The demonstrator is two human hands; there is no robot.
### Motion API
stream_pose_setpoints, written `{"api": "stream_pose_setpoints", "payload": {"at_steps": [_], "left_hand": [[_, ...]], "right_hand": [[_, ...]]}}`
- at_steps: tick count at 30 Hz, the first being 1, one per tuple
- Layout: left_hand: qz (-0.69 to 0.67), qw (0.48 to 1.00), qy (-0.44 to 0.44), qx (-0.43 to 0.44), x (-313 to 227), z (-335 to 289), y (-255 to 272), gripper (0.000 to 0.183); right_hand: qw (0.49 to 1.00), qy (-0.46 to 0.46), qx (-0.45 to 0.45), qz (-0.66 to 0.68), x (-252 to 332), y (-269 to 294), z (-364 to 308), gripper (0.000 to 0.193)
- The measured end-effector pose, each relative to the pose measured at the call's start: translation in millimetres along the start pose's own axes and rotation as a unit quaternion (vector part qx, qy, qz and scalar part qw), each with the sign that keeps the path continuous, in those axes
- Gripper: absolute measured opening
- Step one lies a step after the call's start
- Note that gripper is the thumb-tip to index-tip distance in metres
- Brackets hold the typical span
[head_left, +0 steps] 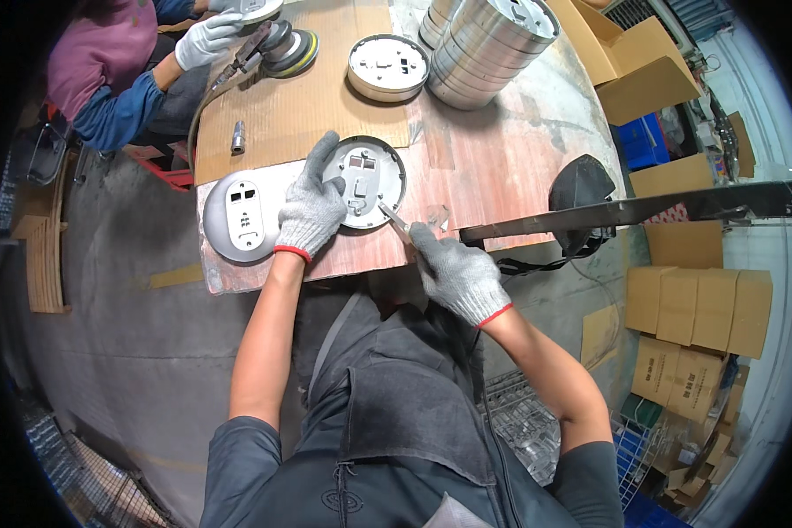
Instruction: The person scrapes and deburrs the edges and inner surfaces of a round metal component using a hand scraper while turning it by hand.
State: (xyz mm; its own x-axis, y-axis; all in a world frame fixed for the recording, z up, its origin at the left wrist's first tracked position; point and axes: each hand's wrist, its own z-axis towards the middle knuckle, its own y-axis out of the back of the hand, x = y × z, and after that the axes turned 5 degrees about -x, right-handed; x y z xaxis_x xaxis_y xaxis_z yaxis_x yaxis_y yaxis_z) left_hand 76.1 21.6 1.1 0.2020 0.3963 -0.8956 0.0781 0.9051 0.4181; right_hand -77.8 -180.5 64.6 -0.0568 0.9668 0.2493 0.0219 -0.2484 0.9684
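My left hand (312, 202), in a grey knit glove with a red cuff, presses down on a round grey metal disc (370, 176) that lies face up at the table's near edge. My right hand (456, 273), gloved the same way, grips a thin metal tool (394, 218). The tool's tip touches the disc's lower right rim. A second round disc (240, 216) lies just left of my left hand.
A third disc (388, 67) sits on a cardboard sheet (282, 114), beside a stack of discs (488, 44). At the far left another person's gloved hand (207, 40) holds a round sander (286, 48). Cardboard boxes (700, 326) stand at the right. A dark bar (634, 209) juts over the table edge.
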Motion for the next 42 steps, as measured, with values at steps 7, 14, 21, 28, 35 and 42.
{"api": "stream_pose_setpoints", "payload": {"at_steps": [7,14,21,28,35,42], "left_hand": [[0.023,0.999,0.048,0.01,-13.5,-5.6,-0.8,0.066],[-0.012,0.993,-0.112,-0.045,-26.9,-17.4,3.3,0.073],[-0.005,0.993,-0.115,0.001,-31.0,-20.0,2.1,0.076],[0.033,0.999,0.001,-0.029,-9.3,-16.4,-0.7,0.071],[0.016,0.999,0.031,-0.016,-3.7,-13.1,-3.1,0.069],[0.04,0.998,0.04,-0.028,-19.8,-17.8,-0.5,0.068]], "right_hand": [[0.994,-0.04,-0.062,0.079,-4.5,-6.3,-4.0,0.031],[0.996,-0.036,0.082,0.031,0.1,59.0,12.4,0.035],[0.993,0.012,0.119,0.003,3.6,62.8,32.9,0.024],[0.994,-0.003,0.107,-0.017,14.0,42.8,16.6,0.019],[0.997,-0.009,0.067,-0.029,11.1,21.8,6.2,0.029],[0.998,-0.054,0.033,-0.018,24.7,3.7,-1.4,0.032]]}}
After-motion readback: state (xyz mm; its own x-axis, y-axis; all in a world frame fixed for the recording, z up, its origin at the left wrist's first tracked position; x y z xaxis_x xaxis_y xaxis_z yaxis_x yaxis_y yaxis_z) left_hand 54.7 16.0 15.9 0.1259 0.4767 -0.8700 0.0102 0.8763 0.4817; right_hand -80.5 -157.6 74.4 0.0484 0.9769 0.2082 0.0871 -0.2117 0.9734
